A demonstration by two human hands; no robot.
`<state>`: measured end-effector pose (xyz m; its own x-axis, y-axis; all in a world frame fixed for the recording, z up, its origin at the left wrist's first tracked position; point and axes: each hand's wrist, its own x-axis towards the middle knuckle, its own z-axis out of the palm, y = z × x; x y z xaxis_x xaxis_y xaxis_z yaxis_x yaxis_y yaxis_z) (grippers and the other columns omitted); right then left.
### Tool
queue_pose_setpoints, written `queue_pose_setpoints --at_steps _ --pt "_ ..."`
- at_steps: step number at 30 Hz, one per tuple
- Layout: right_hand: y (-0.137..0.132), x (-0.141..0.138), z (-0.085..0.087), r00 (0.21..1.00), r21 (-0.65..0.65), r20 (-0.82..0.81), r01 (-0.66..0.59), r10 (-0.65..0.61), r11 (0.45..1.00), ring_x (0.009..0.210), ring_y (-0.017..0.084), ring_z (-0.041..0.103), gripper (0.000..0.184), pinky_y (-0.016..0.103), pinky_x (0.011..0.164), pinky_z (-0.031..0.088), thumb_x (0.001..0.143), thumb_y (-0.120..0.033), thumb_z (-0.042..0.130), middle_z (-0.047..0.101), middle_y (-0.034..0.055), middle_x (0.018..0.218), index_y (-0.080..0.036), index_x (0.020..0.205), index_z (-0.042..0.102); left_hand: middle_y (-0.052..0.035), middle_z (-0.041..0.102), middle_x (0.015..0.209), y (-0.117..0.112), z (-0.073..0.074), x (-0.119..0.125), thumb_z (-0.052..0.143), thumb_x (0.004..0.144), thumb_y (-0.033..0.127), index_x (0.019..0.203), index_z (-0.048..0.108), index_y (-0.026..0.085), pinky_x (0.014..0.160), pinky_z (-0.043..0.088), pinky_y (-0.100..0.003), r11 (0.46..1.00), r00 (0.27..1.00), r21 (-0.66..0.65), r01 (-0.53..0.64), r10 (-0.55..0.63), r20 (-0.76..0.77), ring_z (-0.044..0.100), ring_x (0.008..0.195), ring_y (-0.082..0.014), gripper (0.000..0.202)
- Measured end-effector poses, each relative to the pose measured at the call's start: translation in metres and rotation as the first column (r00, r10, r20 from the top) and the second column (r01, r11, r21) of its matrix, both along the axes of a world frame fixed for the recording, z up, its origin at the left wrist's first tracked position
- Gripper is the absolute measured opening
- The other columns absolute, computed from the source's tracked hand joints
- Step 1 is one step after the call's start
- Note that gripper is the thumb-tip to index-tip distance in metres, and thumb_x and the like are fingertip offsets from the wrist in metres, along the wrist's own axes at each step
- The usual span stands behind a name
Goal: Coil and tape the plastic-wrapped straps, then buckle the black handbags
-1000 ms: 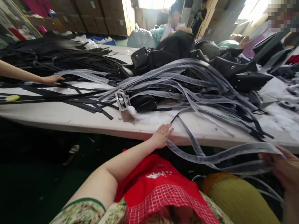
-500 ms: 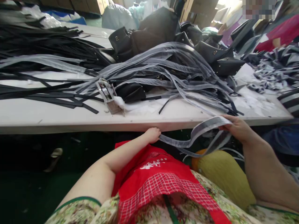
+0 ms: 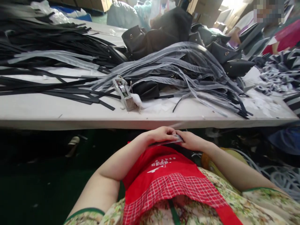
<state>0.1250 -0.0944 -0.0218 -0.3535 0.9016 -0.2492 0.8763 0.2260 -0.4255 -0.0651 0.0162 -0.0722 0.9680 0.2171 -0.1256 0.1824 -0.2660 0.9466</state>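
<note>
Strip (image 3: pixel 179 138) gripped by left hand (image 3: pixel 164 134) and right hand (image 3: pixel 189 140); earlier apart, now close together.

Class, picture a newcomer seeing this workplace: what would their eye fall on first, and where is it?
Probably the bright red apron, low in the centre, with the left hand and right hand meeting above it in the view on a translucent strip. Beyond them, translucent strips arch across the white table, with black bags heaped behind.

On the table (image 3: pixel 70 114), we are seeing a strap pile (image 3: pixel 58 43) lying left of handbags (image 3: pixel 168 31), plastic-wrapped straps (image 3: pixel 187 66) before them.
</note>
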Motion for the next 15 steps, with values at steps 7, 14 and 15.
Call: queue_pose_setpoints --at_steps 7,14,15 --pt "0.037 0.003 0.007 0.992 0.04 0.114 -0.053 0.048 0.998 0.104 0.023 0.066 0.046 0.034 0.094 0.047 0.08 -0.009 0.048 0.07 0.0063 0.115 -0.022 0.122 0.062 -0.0011 0.063 0.067 0.01 0.004 -0.075 0.062 0.08 0.061 0.09 0.068 0.013 0.068 0.05 -0.031 0.687 0.954 -0.72 0.1 -0.272 -0.127 0.062 0.065 -0.0161 0.049" --pt "0.072 0.024 0.0 0.999 0.09 -0.046 0.025 -0.021 0.996 0.107 0.027 0.065 0.053 0.04 0.097 0.048 0.071 -0.009 0.046 0.07 0.0069 0.116 -0.023 0.116 0.069 0.0056 0.04 0.054 0.007 0.035 -0.091 0.067 0.083 0.042 0.082 0.068 0.01 0.056 0.044 -0.025 0.459 0.977 -0.887 0.04 -0.205 -0.061 0.044 0.049 -0.0076 0.032" --pt "0.077 0.026 -0.007 0.992 0.092 -0.109 0.068 -0.058 0.993 0.107 0.028 0.065 0.05 0.04 0.097 0.048 0.071 -0.012 0.047 0.07 0.0069 0.116 -0.024 0.114 0.07 0.0066 0.036 0.053 0.008 0.042 -0.088 0.07 0.081 0.039 0.079 0.067 0.01 0.053 0.042 -0.024 0.436 0.984 -0.899 0.042 -0.174 -0.039 0.042 0.047 -0.0068 0.03"
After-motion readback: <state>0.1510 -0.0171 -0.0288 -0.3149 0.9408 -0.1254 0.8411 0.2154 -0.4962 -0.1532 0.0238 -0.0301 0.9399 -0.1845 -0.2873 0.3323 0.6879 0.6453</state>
